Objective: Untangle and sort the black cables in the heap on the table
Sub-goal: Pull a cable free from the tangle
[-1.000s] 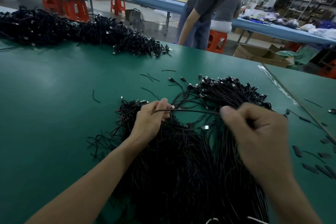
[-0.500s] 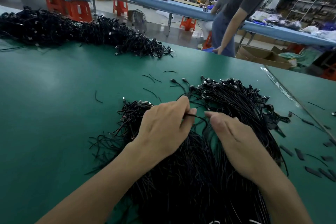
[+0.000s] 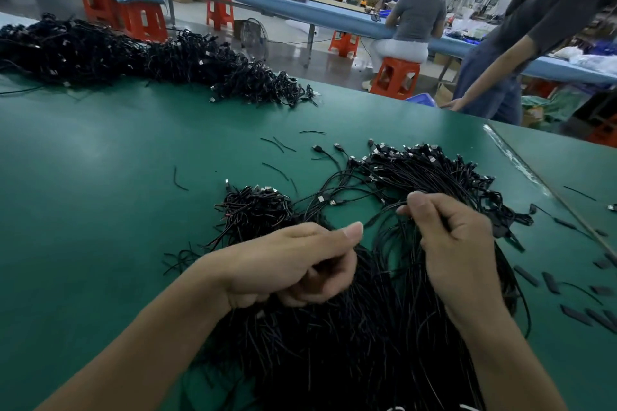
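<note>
A heap of thin black cables with plug ends lies on the green table right in front of me. Its left part is a smaller bunch; a bigger bunch fans out to the right. My left hand hovers over the heap's middle with curled fingers, thumb against forefinger, pinching cable strands. My right hand is beside it to the right, thumb and forefinger pinching a black cable lifted off the heap.
A long pile of black cables runs along the table's far left. Short black offcuts lie scattered at the right, near a seam. One person stands at the far right edge; another sits on an orange stool beyond.
My hands have drawn apart again after meeting over the heap. The left hand came back toward me and the right hand lifted a cable. The standing person moved right.
</note>
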Tool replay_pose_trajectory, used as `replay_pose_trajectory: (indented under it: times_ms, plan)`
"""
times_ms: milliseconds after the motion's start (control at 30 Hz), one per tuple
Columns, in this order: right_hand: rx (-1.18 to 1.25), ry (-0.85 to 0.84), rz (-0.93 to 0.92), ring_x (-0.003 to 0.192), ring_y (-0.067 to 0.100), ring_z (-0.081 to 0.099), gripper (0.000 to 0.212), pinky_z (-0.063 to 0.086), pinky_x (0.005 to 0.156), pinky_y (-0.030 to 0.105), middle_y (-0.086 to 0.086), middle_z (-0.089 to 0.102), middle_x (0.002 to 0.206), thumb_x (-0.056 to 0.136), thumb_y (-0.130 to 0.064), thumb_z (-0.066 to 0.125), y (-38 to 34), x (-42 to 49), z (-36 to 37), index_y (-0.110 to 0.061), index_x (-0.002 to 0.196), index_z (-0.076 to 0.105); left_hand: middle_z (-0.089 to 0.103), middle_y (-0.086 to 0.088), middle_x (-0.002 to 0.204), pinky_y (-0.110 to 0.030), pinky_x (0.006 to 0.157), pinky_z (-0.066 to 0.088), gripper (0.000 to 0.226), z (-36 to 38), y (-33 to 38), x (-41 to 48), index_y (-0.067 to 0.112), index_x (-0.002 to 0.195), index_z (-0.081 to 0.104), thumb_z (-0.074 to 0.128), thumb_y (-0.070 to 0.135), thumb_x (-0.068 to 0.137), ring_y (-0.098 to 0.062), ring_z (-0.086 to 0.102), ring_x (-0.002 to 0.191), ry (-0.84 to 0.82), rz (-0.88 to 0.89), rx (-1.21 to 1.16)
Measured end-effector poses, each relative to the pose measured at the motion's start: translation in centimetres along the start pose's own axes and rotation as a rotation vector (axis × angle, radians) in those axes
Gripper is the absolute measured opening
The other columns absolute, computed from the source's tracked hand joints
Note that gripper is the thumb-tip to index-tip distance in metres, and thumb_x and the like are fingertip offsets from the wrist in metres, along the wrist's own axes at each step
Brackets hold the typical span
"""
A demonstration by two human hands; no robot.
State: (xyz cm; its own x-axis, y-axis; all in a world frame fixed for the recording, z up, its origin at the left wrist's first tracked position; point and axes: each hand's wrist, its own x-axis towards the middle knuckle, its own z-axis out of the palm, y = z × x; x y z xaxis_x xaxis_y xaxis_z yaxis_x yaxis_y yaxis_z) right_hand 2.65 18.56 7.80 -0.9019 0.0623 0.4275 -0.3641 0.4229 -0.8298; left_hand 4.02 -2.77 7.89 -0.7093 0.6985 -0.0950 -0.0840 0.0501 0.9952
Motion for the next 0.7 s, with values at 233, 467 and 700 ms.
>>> replay_pose_trajectory:
  times_ms: [233,467,700]
  plan:
    - [-0.144,-0.593,0.036,0.048,0.008,0.035,0.022,0.03,0.046,0.027,-0.011,0.047,0.052,0.096,-0.045,0.053,-0.3,-1.8,1.7,-0.038,0.086,0.071,0.028,0.009,0.051,-0.015,0.036,0.023,0.047,0.8,0.7,1.3,0.017,0.072,0.069,0.042,0.045,0.099,-0.004,0.023,0.042,0.292,0.332,-0.653]
    - [-0.237,-0.749,-0.079,0.049,0.005,0.04,0.029,0.031,0.048,0.019,-0.008,0.05,0.06,0.099,-0.033,0.053,-2.7,-2.8,2.0,-0.018,0.075,0.056,0.073,-0.006,0.081,-0.025,0.071,0.057,0.04,0.8,-2.1,2.7,0.008,0.099,0.072,0.039,0.031,0.102,-0.019,0.071,0.078,0.743,0.437,-0.045]
    - [-0.171,-0.337,-0.221,0.062,0.007,0.054,0.013,0.038,0.058,0.01,-0.013,0.061,0.069,0.079,-0.038,0.08,-3.1,-0.5,0.5,-0.03,0.073,0.072,0.042,0.001,0.039,-0.018,0.04,0.03,0.065,1.7,-2.1,0.8,0.016,0.058,0.063,0.031,0.055,0.1,-0.012,0.034,0.034,0.326,0.031,0.11]
